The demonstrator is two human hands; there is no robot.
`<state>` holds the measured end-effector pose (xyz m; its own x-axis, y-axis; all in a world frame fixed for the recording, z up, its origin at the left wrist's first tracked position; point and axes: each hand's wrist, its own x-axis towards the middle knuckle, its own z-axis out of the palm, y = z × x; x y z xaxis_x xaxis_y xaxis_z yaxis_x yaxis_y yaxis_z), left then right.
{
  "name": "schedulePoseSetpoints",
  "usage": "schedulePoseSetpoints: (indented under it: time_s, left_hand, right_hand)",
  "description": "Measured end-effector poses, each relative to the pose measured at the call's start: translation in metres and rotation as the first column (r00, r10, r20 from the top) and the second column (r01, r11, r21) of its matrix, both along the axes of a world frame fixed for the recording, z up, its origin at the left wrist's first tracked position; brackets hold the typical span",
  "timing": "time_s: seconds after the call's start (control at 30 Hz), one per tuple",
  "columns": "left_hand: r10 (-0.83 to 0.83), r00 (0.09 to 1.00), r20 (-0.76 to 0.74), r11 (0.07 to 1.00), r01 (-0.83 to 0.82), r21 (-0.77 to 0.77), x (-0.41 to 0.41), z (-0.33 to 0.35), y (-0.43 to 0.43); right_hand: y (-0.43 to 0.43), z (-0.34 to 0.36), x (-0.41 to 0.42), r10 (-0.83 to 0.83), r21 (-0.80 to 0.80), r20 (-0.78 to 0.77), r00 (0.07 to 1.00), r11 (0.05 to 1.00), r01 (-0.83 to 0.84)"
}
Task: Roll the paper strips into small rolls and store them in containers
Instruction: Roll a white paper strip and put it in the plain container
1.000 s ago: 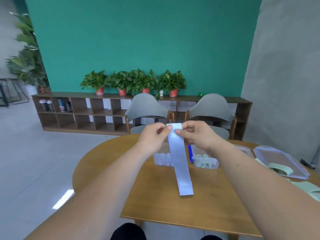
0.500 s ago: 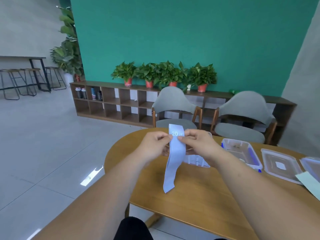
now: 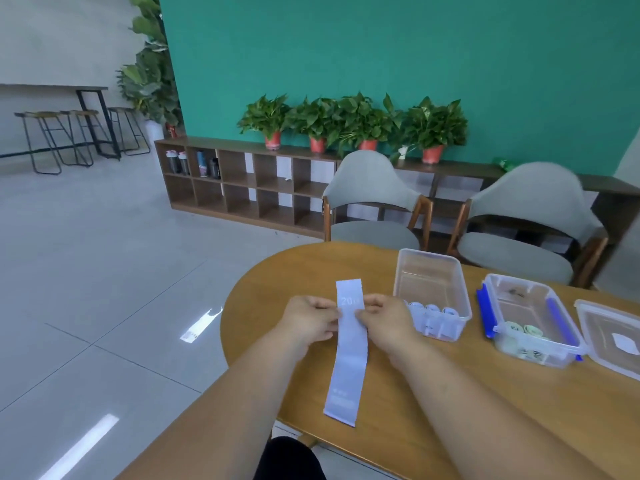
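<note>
Paper strip (image 3: 348,358) now hangs straighter, left hand (image 3: 308,323), right hand (image 3: 385,322) pinching its upper sides

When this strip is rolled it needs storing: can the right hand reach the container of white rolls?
Probably yes: the clear container stands open beside the right hand, nothing between them, though it pinches the paper strip.

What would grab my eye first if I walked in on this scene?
Probably the long pale blue paper strip, pinched near its top between the left hand and right hand and hanging above the round wooden table. Right of the hands stand two clear boxes: the nearer box holds white rolls, the blue-clipped box greenish rolls.
</note>
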<state>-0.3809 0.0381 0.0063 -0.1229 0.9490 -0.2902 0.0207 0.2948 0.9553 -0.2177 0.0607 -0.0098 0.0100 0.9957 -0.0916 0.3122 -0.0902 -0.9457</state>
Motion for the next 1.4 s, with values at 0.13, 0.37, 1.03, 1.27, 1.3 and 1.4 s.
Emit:
schedulePoseSetpoints:
  time_s: [0.13,0.37,1.03,1.27,1.3,1.4]
  left_hand:
    - [0.027,0.998,-0.05,0.999,-0.026,0.03,0.001,-0.02,0.011]
    - [0.188,0.981,-0.041,0.973,-0.18,0.142,0.001,-0.036,0.048]
    - [0.042,0.942,-0.333,0.995,-0.009,0.099,0.004,-0.057,0.044]
    - [-0.036,0.829,-0.558,0.982,0.132,0.133,0.007,-0.06,0.015]
    - [-0.048,0.842,-0.537,0.977,0.151,0.149,0.005,-0.06,0.011]
    - [-0.07,0.863,-0.5,0.947,0.215,0.238,0.002,-0.064,-0.011]
  right_hand:
    - [0.01,-0.029,-0.012,-0.111,0.049,0.027,0.993,0.993,0.109]
    - [0.047,-0.022,-0.02,-0.133,0.155,0.089,0.987,0.981,0.118]
    - [0.04,-0.055,-0.019,-0.089,0.121,0.382,0.92,0.992,0.045]
    - [0.014,-0.066,-0.017,-0.038,0.157,0.417,0.908,0.987,-0.031]
    - [0.01,-0.066,-0.014,-0.033,0.168,0.405,0.914,0.985,-0.039]
    - [-0.009,-0.068,0.002,-0.026,0.219,0.367,0.93,0.974,-0.059]
